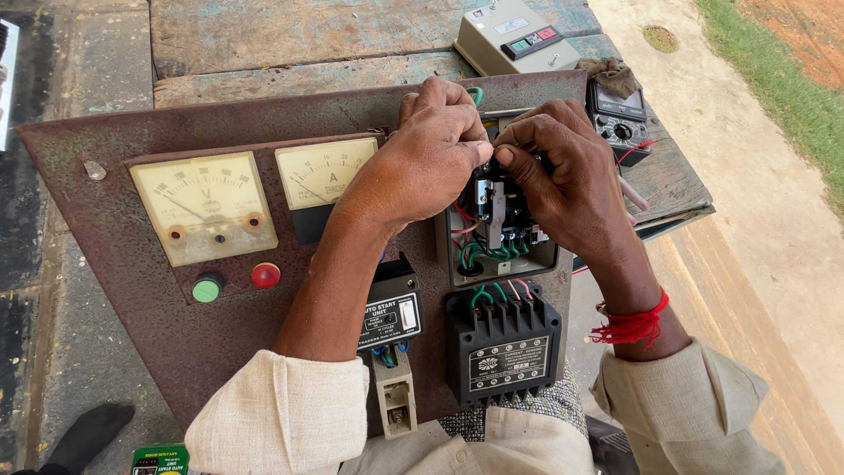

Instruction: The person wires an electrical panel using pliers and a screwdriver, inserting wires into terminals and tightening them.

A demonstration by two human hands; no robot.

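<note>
I'm looking down at a rusty panel [114, 220] lying across my lap. Far left of my fingers a voltmeter [204, 208] is sitting, with a green button [207, 288] and red button [265, 275] just below it. Next, an ammeter [327, 172] is showing, partly behind my left wrist. My left hand [428, 154] is reaching over the panel, fingers curled and pressed together, tips pinching something small at the top of the open switch box [498, 230]; I cannot tell what, it's hidden. My right hand [567, 180] is meeting it from the other side, thumb and forefinger pinched tight, touching the left fingertips, remaining fingers folded over the box's right edge. Directly under both sets of fingertips, red and green wires [482, 255] are looping inside the box. Below the left forearm a small black unit [391, 312] is sitting; below the box, a black finned module [503, 345] with green wires going in. Above the fingers a grey starter box [514, 37] is resting on the wooden table [290, 44]. Just right of my right hand a multimeter [621, 121] is lying. A red thread [631, 322] is wrapping my right wrist.
</note>
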